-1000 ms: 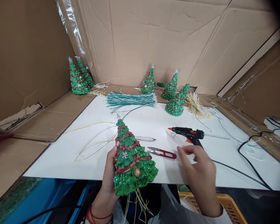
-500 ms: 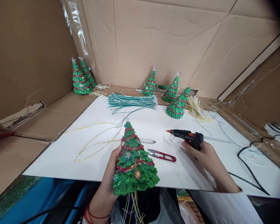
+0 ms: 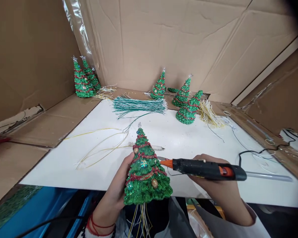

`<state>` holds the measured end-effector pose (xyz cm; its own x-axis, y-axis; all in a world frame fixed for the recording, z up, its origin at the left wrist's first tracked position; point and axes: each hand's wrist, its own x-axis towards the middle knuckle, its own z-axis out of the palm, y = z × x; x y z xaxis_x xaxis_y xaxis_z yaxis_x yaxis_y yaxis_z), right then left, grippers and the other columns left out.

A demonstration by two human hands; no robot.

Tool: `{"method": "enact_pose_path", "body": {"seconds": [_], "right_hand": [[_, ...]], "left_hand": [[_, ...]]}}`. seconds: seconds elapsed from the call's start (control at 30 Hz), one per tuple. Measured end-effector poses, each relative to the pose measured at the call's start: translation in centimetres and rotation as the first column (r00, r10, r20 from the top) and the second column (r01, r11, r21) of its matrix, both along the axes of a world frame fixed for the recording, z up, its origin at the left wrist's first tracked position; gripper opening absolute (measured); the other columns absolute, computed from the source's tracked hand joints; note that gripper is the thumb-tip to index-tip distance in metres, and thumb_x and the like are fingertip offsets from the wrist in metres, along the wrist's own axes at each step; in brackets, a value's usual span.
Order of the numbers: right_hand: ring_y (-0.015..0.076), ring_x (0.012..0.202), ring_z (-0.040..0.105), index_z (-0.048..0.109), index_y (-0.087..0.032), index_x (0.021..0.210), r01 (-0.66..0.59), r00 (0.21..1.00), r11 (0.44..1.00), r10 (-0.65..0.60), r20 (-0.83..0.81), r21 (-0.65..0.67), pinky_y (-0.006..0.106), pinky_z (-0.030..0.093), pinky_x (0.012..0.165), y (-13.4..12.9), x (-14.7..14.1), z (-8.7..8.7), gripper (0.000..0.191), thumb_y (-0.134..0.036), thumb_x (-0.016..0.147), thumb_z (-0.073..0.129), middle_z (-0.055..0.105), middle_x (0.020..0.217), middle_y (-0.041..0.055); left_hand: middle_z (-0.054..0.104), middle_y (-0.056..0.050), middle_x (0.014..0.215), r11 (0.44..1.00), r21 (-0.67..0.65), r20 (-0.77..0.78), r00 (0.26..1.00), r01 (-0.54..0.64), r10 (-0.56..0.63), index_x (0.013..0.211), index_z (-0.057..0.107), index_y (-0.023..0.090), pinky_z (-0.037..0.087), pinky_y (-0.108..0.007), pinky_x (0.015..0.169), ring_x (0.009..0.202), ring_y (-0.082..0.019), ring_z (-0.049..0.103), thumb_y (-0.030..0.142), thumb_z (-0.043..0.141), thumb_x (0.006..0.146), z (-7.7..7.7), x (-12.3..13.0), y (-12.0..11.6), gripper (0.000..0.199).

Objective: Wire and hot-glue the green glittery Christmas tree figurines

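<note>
L hand [image 3: 119, 180], curled & partly hidden, grips glittery tree [image 3: 146, 172] at white board [image 3: 52, 165]'s near edge; R hand [image 3: 220, 190] wraps glue gun [image 3: 196, 168]. Tree prob. stiff, light; tip [image 3: 139, 126] fragile, best held low.

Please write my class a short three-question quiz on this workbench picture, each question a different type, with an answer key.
1. Multiple choice: What colour is the nozzle of the glue gun in the right hand?
a) green
b) orange
c) white

2. True or false: Loose wires hang below the tree in the left hand.

3. Fill in the blank: The bundle of green and white strands lies between the white board's open middle and the back wall, which is made of ____.

Key: 1. b; 2. true; 3. cardboard
</note>
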<state>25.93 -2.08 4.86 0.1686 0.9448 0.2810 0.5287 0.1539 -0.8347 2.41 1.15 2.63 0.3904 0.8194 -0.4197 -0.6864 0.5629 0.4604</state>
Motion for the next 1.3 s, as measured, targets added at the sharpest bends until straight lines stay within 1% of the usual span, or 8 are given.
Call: {"method": "enact_pose_path", "body": {"seconds": [0.2, 0.37, 0.5, 0.63, 0.77, 0.9, 1.07, 1.3], "right_hand": [[0.0105, 0.046, 0.041, 0.052, -0.022, 0.056, -0.044, 0.982, 0.989, 0.017, 0.19, 0.14, 0.023, 0.031, 0.044, -0.38, -0.32, -0.51, 0.023, -0.022, 0.077, 0.063, 0.052, 0.049, -0.0055], [0.0098, 0.045, 0.039, 0.051, -0.023, 0.057, -0.042, 0.968, 0.982, -0.005, 0.251, 0.184, 0.022, 0.029, 0.044, -0.28, -0.51, -0.37, 0.023, -0.02, 0.077, 0.061, 0.048, 0.048, -0.007], [0.0095, 0.045, 0.039, 0.049, -0.023, 0.057, -0.05, 0.968, 0.98, 0.0, 0.251, 0.192, 0.022, 0.028, 0.043, -0.35, -0.53, -0.31, 0.023, -0.018, 0.076, 0.06, 0.048, 0.048, -0.0073], [0.0093, 0.044, 0.039, 0.049, -0.024, 0.058, -0.058, 0.967, 0.977, 0.004, 0.254, 0.206, 0.022, 0.028, 0.042, -0.22, -0.57, -0.34, 0.023, -0.018, 0.076, 0.061, 0.047, 0.048, -0.0079], [0.0094, 0.044, 0.039, 0.048, -0.024, 0.058, -0.059, 0.968, 0.976, 0.005, 0.251, 0.208, 0.022, 0.029, 0.043, -0.08, -0.58, -0.43, 0.023, -0.018, 0.077, 0.06, 0.047, 0.048, -0.0081], [0.0097, 0.044, 0.038, 0.047, -0.024, 0.058, -0.063, 0.97, 0.976, 0.01, 0.244, 0.21, 0.023, 0.028, 0.043, -0.06, -0.61, -0.44, 0.025, -0.019, 0.077, 0.062, 0.046, 0.047, -0.0082], [0.0099, 0.045, 0.036, 0.045, -0.024, 0.057, -0.05, 0.972, 0.977, 0.0, 0.235, 0.208, 0.023, 0.027, 0.043, -0.14, -0.78, -0.48, 0.027, -0.02, 0.077, 0.062, 0.044, 0.048, -0.0079], [0.0095, 0.045, 0.036, 0.044, -0.024, 0.058, -0.05, 0.969, 0.977, -0.002, 0.245, 0.208, 0.023, 0.028, 0.043, -0.04, -0.81, -0.44, 0.028, -0.021, 0.078, 0.062, 0.044, 0.048, -0.0082]], "left_hand": [[0.084, -0.004, 0.09, 1.0, 0.012, 0.036, 0.999, -0.01, 0.009, 0.103, 0.081, 0.017, 0.061, -0.036, 0.099, 0.086, -0.024, 0.081, 0.035, 0.069, 0.093, -0.06, 0.06, 0.15, 0.024], [0.084, -0.005, 0.09, 1.0, 0.008, 0.052, 0.999, -0.001, 0.0, 0.102, 0.081, 0.017, 0.06, -0.038, 0.102, 0.093, -0.027, 0.081, 0.037, 0.072, 0.09, -0.25, -0.04, -0.01, 0.025], [0.084, -0.006, 0.09, 0.999, 0.023, 0.056, 0.998, -0.022, 0.021, 0.101, 0.082, 0.017, 0.059, -0.037, 0.102, 0.096, -0.028, 0.08, 0.038, 0.077, 0.086, -0.12, 0.06, 0.0, 0.027], [0.084, -0.008, 0.092, 1.0, -0.003, 0.046, 0.999, -0.027, 0.027, 0.102, 0.082, 0.018, 0.058, -0.039, 0.105, 0.104, -0.031, 0.079, 0.038, 0.079, 0.084, -0.27, -0.04, 0.05, 0.028], [0.084, -0.008, 0.091, 0.999, -0.012, 0.044, 0.998, -0.037, 0.037, 0.102, 0.082, 0.017, 0.057, -0.04, 0.106, 0.102, -0.031, 0.079, 0.037, 0.08, 0.083, -0.36, -0.15, 0.04, 0.028], [0.084, -0.007, 0.089, 0.999, 0.005, 0.03, 0.999, -0.039, 0.039, 0.1, 0.082, 0.017, 0.056, -0.039, 0.108, 0.105, -0.031, 0.079, 0.035, 0.077, 0.085, -0.13, -0.04, 0.04, 0.024], [0.084, -0.007, 0.09, 0.999, -0.013, 0.037, 0.999, -0.034, 0.035, 0.1, 0.082, 0.017, 0.059, -0.037, 0.102, 0.102, -0.03, 0.079, 0.036, 0.076, 0.086, -0.11, 0.02, 0.08, 0.025], [0.084, -0.006, 0.09, 1.0, -0.007, 0.037, 0.999, -0.026, 0.027, 0.101, 0.081, 0.018, 0.054, -0.042, 0.11, 0.107, -0.031, 0.078, 0.037, 0.075, 0.087, -0.49, 0.0, 0.15, 0.025]]}}
